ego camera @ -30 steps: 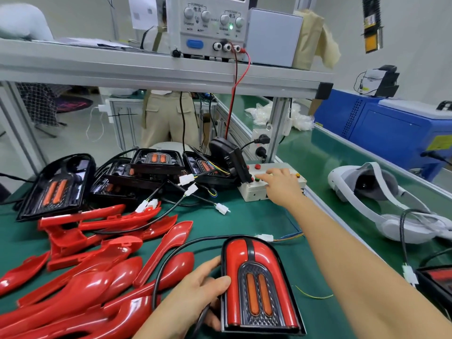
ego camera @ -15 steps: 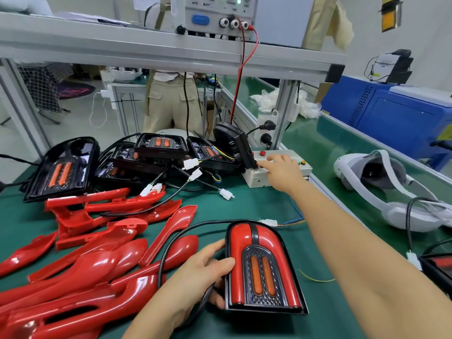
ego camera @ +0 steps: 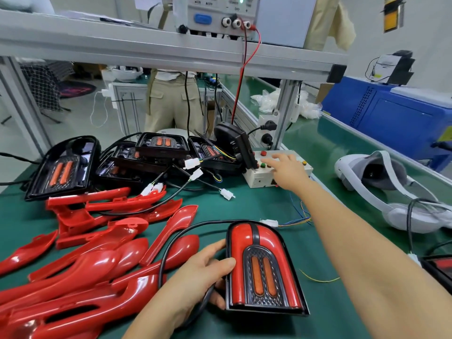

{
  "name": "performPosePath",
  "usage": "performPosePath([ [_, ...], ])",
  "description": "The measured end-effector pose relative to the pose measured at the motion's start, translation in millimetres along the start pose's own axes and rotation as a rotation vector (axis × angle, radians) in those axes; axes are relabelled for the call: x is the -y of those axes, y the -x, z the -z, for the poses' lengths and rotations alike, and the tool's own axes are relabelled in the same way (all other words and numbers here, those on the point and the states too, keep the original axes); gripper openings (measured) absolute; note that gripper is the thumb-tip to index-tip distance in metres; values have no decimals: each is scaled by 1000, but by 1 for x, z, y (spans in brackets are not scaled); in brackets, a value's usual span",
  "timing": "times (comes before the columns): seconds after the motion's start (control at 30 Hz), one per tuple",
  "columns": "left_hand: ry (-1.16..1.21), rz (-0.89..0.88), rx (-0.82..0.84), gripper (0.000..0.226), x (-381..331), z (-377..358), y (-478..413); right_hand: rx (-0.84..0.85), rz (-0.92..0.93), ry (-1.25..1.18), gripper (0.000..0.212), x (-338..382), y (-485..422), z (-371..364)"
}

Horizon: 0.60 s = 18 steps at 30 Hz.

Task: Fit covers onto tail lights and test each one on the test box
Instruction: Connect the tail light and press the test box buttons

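A tail light with its red cover fitted lies on the green mat near me. My left hand grips its left edge, thumb on the red cover. Its black cable loops up to a white plug joined to coloured wires. My right hand reaches over the white test box, fingers straight and spread on its top by the red and green buttons. The light's orange strips look unlit.
Several loose red covers pile at the left. Bare black tail light housings with white connectors crowd the back. A white headset lies at the right. A power supply sits on the shelf; a person stands beyond.
My right hand has shifted rightwards on the test box, its fingers now spread flat over the buttons. The view dipped and moved closer. My left hand keeps its hold on the tail light.
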<state>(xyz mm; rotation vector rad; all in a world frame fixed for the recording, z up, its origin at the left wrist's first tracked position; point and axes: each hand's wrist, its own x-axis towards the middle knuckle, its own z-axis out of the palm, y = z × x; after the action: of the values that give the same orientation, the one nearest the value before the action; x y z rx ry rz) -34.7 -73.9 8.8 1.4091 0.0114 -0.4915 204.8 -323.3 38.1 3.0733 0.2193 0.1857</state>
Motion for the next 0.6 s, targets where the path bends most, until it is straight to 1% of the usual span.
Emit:
performPosePath([
  [0.1, 3, -5, -17, 32, -1, 0, 0, -1, -116, -5, 53, -21, 3, -1],
  [0.2, 0, -17, -32, 33, 0, 0, 0, 31, -152, 15, 59, -34, 9, 0],
  [0.27, -3, -22, -37, 32, 1, 1, -1, 23, -122, 31, 64, -35, 11, 1],
  [0.43, -17, -18, -35, 34, 1, 1, -2, 4, -17, 118, 69, -24, 13, 2],
  [0.6, -29, -8, -47, 31, 1, 1, -4, 11, 1, 153, 69, -19, 15, 1],
])
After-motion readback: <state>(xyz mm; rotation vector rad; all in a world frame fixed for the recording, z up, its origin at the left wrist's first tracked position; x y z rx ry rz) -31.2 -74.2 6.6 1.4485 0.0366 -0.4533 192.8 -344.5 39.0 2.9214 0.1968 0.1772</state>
